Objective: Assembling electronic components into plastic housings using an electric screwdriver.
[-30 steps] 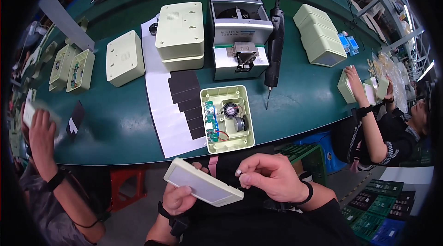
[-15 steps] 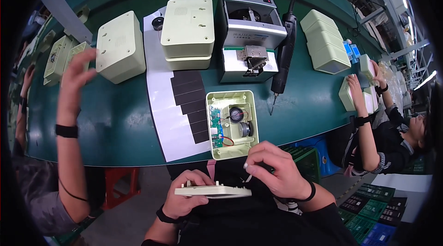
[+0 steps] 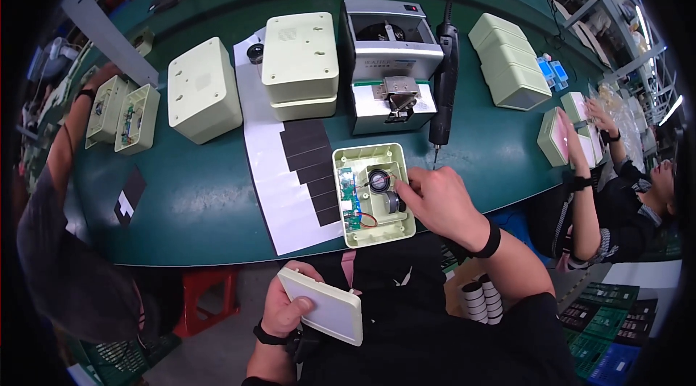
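My left hand [image 3: 290,308] grips a pale cream cover [image 3: 326,303] by its edge, low over my lap, its flat whitish face tilted up. An open cream housing [image 3: 383,239] lies at the table's front edge, with a green circuit board [image 3: 349,197], a small round speaker [image 3: 378,181], a dark ribbed round part [image 3: 392,202] and thin wires inside. Over the housing's right wall, my right hand [image 3: 442,197] reaches in with its fingers bent together at the ribbed part. What lies between the fingertips is hidden. A small white scrap [image 3: 404,277] lies on my lap.
Behind the housing stand a screw feeder [image 3: 395,60] and a hanging electric screwdriver [image 3: 444,89]. Closed cream boxes [image 3: 301,52] and a white sheet [image 3: 272,197] with black strips [image 3: 308,161] lie to the left. Co-workers sit on both sides, one with hands [image 3: 576,143] on boxes.
My right hand has moved from above my lap to the housing. My left hand has turned the cover so its flat face shows. The left co-worker's arm has drawn back to the left.
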{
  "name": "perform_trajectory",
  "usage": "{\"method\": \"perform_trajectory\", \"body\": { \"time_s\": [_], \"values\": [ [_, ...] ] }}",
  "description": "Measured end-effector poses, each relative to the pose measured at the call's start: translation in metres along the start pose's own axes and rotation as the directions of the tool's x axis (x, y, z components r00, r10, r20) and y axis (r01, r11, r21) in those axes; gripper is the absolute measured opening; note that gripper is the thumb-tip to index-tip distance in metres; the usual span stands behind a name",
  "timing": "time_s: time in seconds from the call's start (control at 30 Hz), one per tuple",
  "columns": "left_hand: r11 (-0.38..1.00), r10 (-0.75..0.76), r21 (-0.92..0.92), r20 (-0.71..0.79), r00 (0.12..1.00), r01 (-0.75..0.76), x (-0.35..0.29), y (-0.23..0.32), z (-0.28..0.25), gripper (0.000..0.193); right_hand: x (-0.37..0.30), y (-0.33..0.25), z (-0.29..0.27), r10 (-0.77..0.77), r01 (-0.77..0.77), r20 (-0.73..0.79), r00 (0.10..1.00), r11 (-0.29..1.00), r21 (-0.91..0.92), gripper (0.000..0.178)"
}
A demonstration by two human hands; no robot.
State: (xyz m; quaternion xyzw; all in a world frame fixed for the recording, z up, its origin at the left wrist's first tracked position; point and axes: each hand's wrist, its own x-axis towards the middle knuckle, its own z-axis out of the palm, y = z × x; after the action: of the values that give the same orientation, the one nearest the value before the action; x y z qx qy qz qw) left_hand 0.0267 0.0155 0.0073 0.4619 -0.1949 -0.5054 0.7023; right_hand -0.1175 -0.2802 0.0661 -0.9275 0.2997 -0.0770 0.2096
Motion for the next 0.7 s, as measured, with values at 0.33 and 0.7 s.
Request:
{"method": "perform_trajectory", "body": {
  "time_s": [0.33, 0.7],
  "values": [
    [1.000, -0.007, 0.000, 0.008, 1.000, 0.007, -0.017, 0.001, -0.017, 0.060, 0.076, -0.061, -0.078, -0.732, 0.845, 0.424, 0.534, 0.476, -0.242, 0.008],
    [0.992, 0.103, -0.074, 0.023, 0.994, -0.101, -0.025, -0.008, 0.010, 0.052, 0.090, -0.079, -0.006, -0.687, 0.973, 0.705, 0.174, 0.012, -0.229, 0.019]
  ]
}}
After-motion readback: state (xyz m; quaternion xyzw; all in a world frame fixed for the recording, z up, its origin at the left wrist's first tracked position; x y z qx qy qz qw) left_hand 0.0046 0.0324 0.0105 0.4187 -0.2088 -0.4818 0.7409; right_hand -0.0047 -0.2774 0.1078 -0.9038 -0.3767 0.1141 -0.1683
